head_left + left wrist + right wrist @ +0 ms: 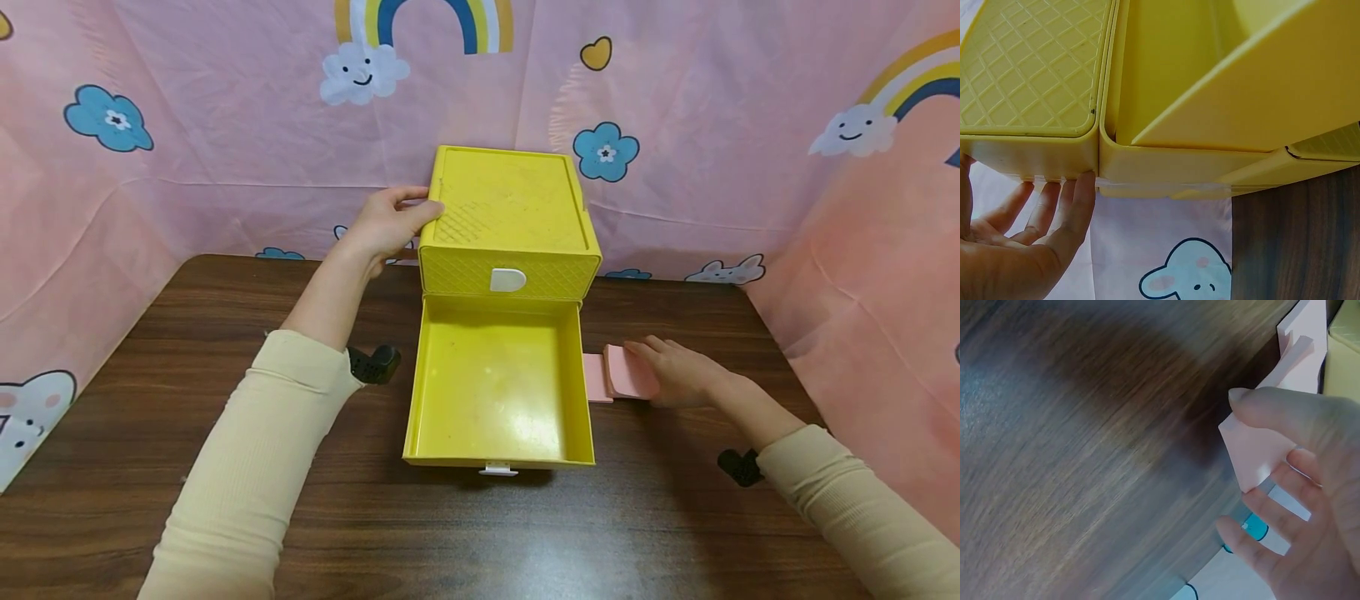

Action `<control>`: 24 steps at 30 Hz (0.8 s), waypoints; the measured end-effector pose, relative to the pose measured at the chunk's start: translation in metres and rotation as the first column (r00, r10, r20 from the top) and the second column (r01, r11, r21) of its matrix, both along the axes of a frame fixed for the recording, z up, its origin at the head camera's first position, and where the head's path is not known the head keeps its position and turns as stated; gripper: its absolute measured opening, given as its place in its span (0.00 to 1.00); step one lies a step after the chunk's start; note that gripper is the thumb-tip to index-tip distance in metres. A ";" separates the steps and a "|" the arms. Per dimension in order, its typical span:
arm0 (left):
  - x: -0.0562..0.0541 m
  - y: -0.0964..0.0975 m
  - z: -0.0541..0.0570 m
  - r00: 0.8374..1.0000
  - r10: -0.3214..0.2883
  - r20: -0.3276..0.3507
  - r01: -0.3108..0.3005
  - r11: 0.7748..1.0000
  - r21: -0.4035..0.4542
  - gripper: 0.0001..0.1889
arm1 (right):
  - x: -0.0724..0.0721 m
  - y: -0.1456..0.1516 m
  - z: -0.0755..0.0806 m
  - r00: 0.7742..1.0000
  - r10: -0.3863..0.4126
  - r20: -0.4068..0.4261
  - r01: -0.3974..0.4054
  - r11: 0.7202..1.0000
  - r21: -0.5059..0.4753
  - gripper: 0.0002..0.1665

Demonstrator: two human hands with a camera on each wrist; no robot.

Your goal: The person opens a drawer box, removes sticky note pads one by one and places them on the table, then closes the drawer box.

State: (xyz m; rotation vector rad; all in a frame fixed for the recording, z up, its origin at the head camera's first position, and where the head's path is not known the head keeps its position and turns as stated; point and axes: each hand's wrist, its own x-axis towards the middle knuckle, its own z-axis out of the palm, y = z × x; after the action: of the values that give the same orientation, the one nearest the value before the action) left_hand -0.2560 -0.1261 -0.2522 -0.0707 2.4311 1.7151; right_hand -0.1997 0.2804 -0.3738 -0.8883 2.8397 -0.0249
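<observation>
A yellow two-drawer box [510, 200] stands at the back of the table, its lower drawer [495, 383] pulled out and its upper one closed. My left hand [390, 223] is at the box's upper left side. Its thumb lies on the top edge and its fingertips [1085, 184] press the side wall. To the right of the drawer, my right hand [678, 372] pinches a pink sticky note pad [1257, 450] between thumb and fingers. The pad looks bent, and part of it is hidden. Another flat pink piece [597, 379] lies between it and the drawer.
The dark wooden table [300, 517] extends around the box. A pink cloth [262, 108] with rainbows and clouds hangs behind and at both sides. White tabs [507, 280] serve as handles on the drawers. Dark wrist devices [375, 365] sit at both sleeves.
</observation>
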 end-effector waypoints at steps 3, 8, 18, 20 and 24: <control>0.000 0.000 0.000 1.000 -0.003 0.003 0.003 1.000 -0.002 0.31 | 0.000 0.001 0.001 1.000 0.000 0.015 0.000 1.000 0.003 0.47; 0.000 0.000 0.000 1.000 0.000 0.001 0.000 1.000 0.010 0.31 | 0.000 0.001 0.001 0.997 -0.032 0.066 0.031 0.999 0.024 0.46; -0.001 0.000 -0.001 1.000 0.005 -0.006 -0.005 1.000 0.012 0.30 | -0.002 0.004 -0.001 0.991 -0.041 0.129 0.038 0.999 0.030 0.46; 0.000 0.000 -0.001 1.000 0.003 -0.009 -0.003 1.000 0.004 0.30 | -0.002 0.004 -0.002 0.988 -0.049 0.143 0.044 0.998 0.036 0.47; 0.000 -0.001 -0.002 1.000 0.001 -0.016 -0.001 1.000 -0.001 0.31 | -0.001 0.003 -0.001 0.985 -0.052 0.167 0.044 0.998 0.049 0.47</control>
State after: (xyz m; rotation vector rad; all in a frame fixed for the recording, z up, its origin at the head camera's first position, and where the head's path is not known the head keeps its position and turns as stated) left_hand -0.2565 -0.1269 -0.2538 -0.0585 2.4434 1.7217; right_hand -0.2012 0.2835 -0.3749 -0.7694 2.6932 -0.0397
